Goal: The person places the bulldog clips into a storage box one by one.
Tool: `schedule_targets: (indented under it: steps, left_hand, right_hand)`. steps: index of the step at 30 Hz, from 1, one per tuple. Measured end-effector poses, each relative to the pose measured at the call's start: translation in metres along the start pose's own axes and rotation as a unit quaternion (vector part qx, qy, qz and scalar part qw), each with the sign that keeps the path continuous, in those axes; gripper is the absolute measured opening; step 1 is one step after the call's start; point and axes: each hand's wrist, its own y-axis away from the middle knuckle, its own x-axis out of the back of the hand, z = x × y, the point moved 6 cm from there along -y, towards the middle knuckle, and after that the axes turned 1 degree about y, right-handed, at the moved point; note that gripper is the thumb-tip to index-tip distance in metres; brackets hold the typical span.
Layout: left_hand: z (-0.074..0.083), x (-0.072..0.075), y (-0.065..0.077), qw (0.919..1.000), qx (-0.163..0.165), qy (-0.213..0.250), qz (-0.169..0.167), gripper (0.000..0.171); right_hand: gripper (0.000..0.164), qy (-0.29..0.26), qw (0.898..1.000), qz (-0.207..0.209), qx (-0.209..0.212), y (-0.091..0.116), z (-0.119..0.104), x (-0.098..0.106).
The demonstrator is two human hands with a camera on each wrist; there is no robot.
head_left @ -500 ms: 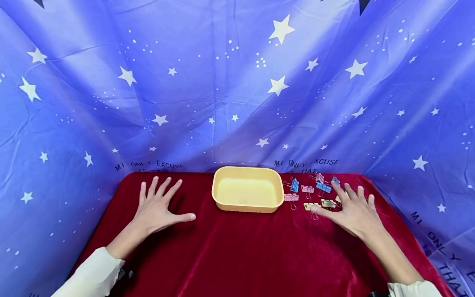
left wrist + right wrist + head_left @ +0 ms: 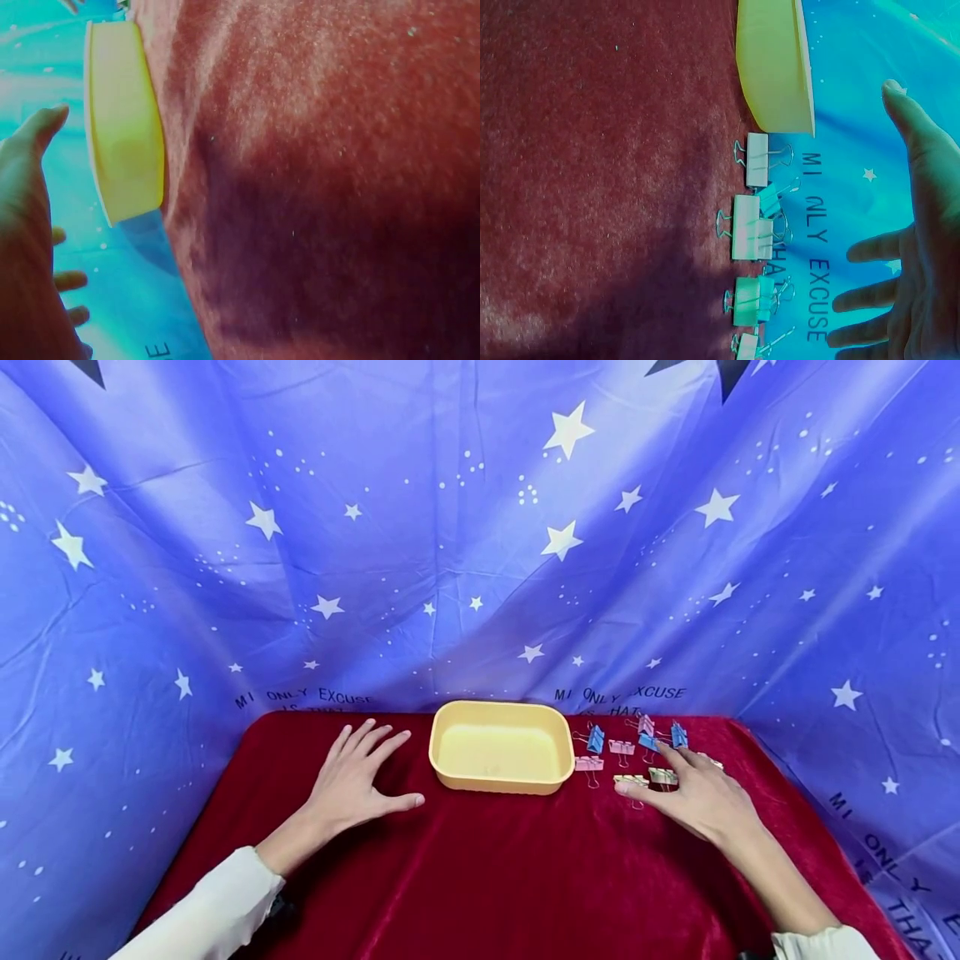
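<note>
A yellow rectangular tub (image 2: 501, 782) stands at the back middle of the red cloth, with nothing inside it. To its right lie several binder clips: a pink clip (image 2: 589, 763) against the tub's side, a blue clip (image 2: 596, 739), a yellow clip (image 2: 663, 776) and others. My right hand (image 2: 701, 797) hovers over the right part of this group, fingers spread and holding nothing; it hides some clips. Left of the tub is my left hand (image 2: 348, 785), its thumb apart from the fingers, touching nothing. The right wrist view shows a pale clip (image 2: 757, 160) beside the tub.
Dark red velvet cloth (image 2: 465, 877) covers the table. A blue curtain (image 2: 420, 527) with white stars and lettering hangs right behind the table and along both sides.
My left hand has moved right, closer to the tub, its fingers drawn nearer together. The right hand has shifted slightly left and dipped over the clips. The head view has tilted slightly.
</note>
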Motion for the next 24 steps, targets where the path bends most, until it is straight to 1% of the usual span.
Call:
schedule_targets:
  steps: [3, 5, 9, 12, 16, 19, 24]
  left_hand:
    - [0.005, -0.003, -0.003, 0.9989, -0.039, -0.002, 0.025, 0.093]
    - [0.008, -0.005, -0.004, 0.9968, -0.065, -0.01, 0.046, 0.088]
    - [0.014, -0.006, -0.008, 0.9912, -0.107, -0.019, 0.076, 0.08]
    - [0.02, -0.006, -0.01, 0.9854, -0.14, -0.015, 0.095, 0.073]
    - [0.029, -0.008, -0.012, 0.9765, -0.183, -0.003, 0.114, 0.067]
    - [0.035, -0.011, -0.014, 0.9712, -0.205, 0.009, 0.121, 0.061]
    - [0.045, -0.015, -0.017, 0.9625, -0.236, 0.021, 0.131, 0.044]
  right_hand:
    - [0.119, -0.002, 1.0, -0.004, -0.002, -0.001, -0.003, -0.003]
    - [0.12, -0.006, 1.0, -0.007, -0.006, -0.001, -0.005, -0.004]
    - [0.12, -0.016, 1.0, -0.006, -0.009, -0.002, -0.009, -0.006]
    - [0.121, -0.023, 1.0, -0.01, -0.007, -0.004, -0.011, -0.008]
    - [0.122, -0.03, 0.999, -0.018, -0.006, -0.004, -0.014, -0.008]
    - [0.122, -0.033, 0.999, -0.017, -0.007, -0.004, -0.017, -0.008]
    - [0.12, -0.037, 0.999, -0.011, -0.011, -0.005, -0.02, -0.012]
